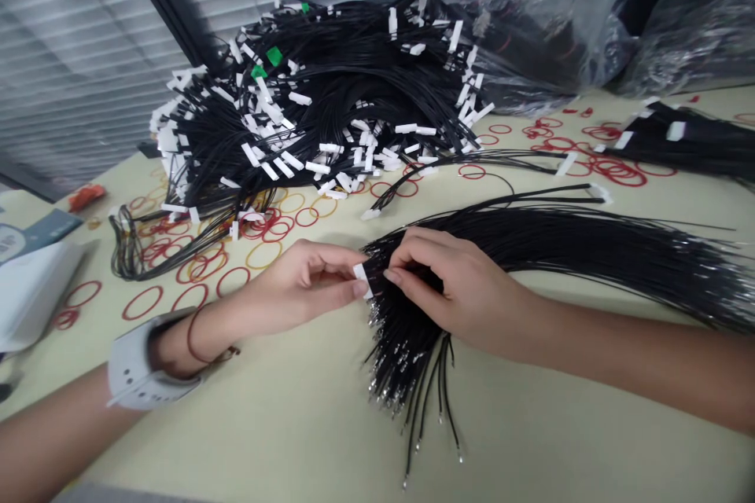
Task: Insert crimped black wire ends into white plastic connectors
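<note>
Between the thumb and fingers of my left hand (312, 279) is a small white connector (362, 280), held at the left edge of a thick bundle of black wires (566, 244). My right hand (448, 283) is closed in a pinch just right of the connector, above the bundle. A thin black wire seems to be in that pinch, though its tip is hard to make out. Bare metal terminals (392, 377) show at the near ends of the bundle. Several loose wires (433, 401) hang out below my right hand.
Behind lies a large heap of black cables with white connectors (354, 94). Red and yellow rubber bands (265, 236) are scattered on the table (265, 424). Clear plastic bags (531, 16) stand at the back right. A white box (35, 291) sits at the left edge, near window blinds (71, 55).
</note>
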{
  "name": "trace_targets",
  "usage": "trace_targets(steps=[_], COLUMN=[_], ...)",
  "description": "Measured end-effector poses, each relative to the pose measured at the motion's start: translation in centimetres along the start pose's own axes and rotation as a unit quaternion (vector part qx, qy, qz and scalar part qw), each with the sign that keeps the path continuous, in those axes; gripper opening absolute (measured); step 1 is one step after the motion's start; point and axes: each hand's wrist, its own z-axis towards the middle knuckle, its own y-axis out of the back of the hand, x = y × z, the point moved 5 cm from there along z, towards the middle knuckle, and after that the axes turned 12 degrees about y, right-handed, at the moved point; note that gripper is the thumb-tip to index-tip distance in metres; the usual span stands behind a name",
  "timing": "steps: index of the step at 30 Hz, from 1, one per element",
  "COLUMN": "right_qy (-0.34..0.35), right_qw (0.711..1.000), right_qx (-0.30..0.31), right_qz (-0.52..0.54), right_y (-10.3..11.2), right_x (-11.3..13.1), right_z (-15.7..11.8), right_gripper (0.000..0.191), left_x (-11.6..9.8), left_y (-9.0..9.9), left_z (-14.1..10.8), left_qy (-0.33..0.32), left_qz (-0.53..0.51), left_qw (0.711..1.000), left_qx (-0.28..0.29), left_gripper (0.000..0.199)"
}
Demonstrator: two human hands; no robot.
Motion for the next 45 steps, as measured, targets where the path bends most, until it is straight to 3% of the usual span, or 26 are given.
trace_targets(steps=[11, 20, 29, 35, 45], right_qy=[-0.002, -0.003, -0.009, 0.022, 0.032], right_qw=[1.0, 1.0, 1.0, 0.999, 0.998], right_qx=[0.005, 0.01, -0.007, -0.015, -0.027], right_qz=[-0.002, 0.008, 0.023, 0.025, 0.053], right_y=[-0.04, 0.03, 0.03, 0.19, 0.5], right_x=[0.17, 0.29, -0.01, 0.33, 0.69], right_z=[0.09, 0.02, 0.19, 0.25, 0.22], right_gripper=[0.013, 0.013, 0.013, 0.012, 0.011], left_x=[-0.23, -0.19, 0.03, -0.07, -0.19], left_y=[-0.18, -0.33, -0.54, -0.63, -0.36], left_z=[0.03, -0.09, -0.19, -0.31, -0.18], left_qy=[-0.002, -0.009, -0.004, 0.0, 0.012], left_qz=[-0.036, -0.008, 0.015, 0.022, -0.006], left_qw=[0.999, 1.0, 1.0, 0.999, 1.0], left_qx=[0.003, 0.011, -0.021, -0.033, -0.001], left_gripper=[0.016, 0.021, 0.013, 0.014, 0.02])
